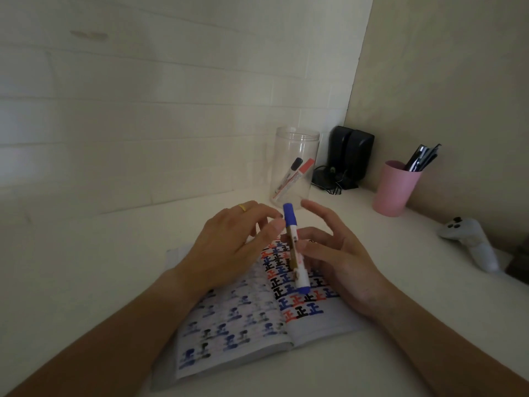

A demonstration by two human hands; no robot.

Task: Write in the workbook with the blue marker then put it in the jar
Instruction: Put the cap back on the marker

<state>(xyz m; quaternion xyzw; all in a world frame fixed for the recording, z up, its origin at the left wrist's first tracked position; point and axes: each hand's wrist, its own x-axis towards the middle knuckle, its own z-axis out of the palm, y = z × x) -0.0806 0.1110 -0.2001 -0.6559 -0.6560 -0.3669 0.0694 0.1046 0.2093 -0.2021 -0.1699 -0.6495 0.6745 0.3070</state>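
The blue marker (295,250) stands nearly upright over the open workbook (246,333), its blue cap on top. My left hand (229,250) touches it just below the cap with thumb and fingertips. My right hand (340,262) pinches the barrel lower down, its other fingers spread. The workbook's pages are filled with rows of blue, red and black characters. The clear jar (294,150) stands open behind my hands, with a black and a red marker leaning inside it.
A pink cup (393,190) with several dark pens stands at the right by the wall. Two black speakers (350,153) with cables sit in the corner. A white controller (472,242) lies at the far right. White walls close off the back and the right.
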